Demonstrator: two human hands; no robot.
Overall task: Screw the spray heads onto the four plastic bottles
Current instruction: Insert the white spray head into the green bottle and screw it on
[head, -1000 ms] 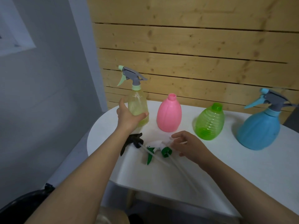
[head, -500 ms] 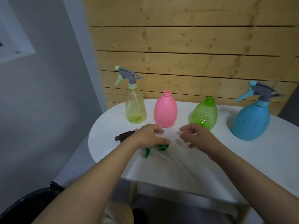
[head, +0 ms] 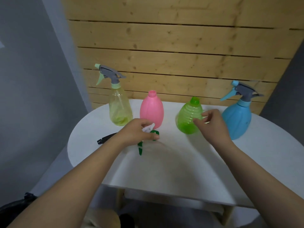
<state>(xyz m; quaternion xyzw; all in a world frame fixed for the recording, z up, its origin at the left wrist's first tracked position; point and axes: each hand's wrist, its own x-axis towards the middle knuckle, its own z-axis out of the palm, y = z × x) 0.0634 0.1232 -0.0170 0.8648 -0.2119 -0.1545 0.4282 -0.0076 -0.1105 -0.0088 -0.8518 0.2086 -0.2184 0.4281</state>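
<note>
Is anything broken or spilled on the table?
No spill or breakage shows. The pink bottle and green bottle simply have no spray heads yet. The left hand grips a white-and-green spray head, and a black spray head lies on the white table.

The left hand (head: 137,133) covers most of the white-and-green spray head (head: 148,134), and the left forearm hides part of the black spray head (head: 105,139). The right hand (head: 212,125) is blurred, its grip unclear.

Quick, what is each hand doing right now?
Left hand: grips the white and green plastic spray head.
Right hand: open, holding nothing, beside the ribbed green plastic bottle.
</note>
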